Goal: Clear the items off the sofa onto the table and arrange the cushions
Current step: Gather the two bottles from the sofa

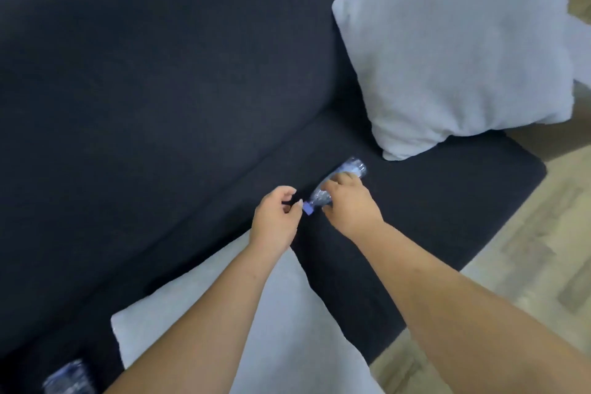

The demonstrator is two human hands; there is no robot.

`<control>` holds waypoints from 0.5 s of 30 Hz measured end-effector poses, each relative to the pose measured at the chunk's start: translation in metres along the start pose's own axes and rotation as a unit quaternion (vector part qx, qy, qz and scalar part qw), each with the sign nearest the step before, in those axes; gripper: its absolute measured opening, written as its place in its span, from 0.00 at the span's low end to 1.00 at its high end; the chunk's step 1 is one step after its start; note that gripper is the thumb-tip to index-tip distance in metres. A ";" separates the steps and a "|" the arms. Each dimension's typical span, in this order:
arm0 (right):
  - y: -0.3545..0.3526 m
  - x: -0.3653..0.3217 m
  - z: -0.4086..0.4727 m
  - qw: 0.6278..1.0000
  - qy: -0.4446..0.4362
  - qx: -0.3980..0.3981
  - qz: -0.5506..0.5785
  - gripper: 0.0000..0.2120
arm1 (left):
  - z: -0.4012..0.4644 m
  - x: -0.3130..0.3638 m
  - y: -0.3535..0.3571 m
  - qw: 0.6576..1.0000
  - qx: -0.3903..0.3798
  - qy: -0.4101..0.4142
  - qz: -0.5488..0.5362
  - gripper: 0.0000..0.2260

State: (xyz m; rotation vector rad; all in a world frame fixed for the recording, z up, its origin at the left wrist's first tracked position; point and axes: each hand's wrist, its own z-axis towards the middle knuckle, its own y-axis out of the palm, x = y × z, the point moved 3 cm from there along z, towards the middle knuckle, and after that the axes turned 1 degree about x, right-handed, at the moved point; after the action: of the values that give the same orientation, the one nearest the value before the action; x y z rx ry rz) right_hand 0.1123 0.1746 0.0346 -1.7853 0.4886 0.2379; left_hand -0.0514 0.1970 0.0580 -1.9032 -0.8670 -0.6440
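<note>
A clear plastic bottle [350,169] with a blue cap lies on its side on the dark sofa seat [447,195]. My right hand [348,201] is closed around the bottle's middle. My left hand [276,217] hovers just left of the cap, fingers curled and apart, holding nothing. One pale cushion [454,61] leans against the sofa back at the right. Another pale cushion [287,329] lies flat on the seat under my forearms. A second clear bottle [68,377] lies at the bottom left, blurred and partly cut off.
The dark sofa back [160,73] fills the left and top. Light wood-look floor [527,249] runs along the right, past the seat's front edge. A further pale cushion [580,51] peeks out at the right edge. No table is in view.
</note>
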 end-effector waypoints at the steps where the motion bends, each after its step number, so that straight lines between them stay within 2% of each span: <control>1: 0.011 -0.006 0.010 0.999 -0.015 -0.015 -0.046 0.20 | 0.005 -0.008 -0.007 1.000 0.007 -0.003 -0.002 0.12; 5: 0.053 -0.019 0.035 0.968 -0.042 -0.097 -0.228 0.25 | 0.013 -0.054 -0.038 0.999 0.032 -0.032 -0.012 0.12; 9: 0.075 -0.021 0.046 0.938 -0.033 -0.129 -0.319 0.24 | 0.007 -0.105 -0.071 0.996 0.067 -0.056 -0.024 0.11; 11: 0.077 -0.023 0.049 0.934 -0.023 -0.127 -0.333 0.20 | 0.005 -0.122 -0.082 0.994 0.084 -0.061 -0.030 0.10; 15: 0.076 -0.057 0.060 0.969 -0.012 -0.057 -0.242 0.14 | 0.005 -0.138 -0.100 0.991 0.108 -0.062 -0.049 0.09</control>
State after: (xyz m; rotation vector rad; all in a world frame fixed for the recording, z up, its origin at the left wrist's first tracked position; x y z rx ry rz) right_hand 0.0333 0.2287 -0.0243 -1.9514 0.0118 -0.0548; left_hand -0.2139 0.1929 0.0076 -1.7281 -1.0710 -0.4719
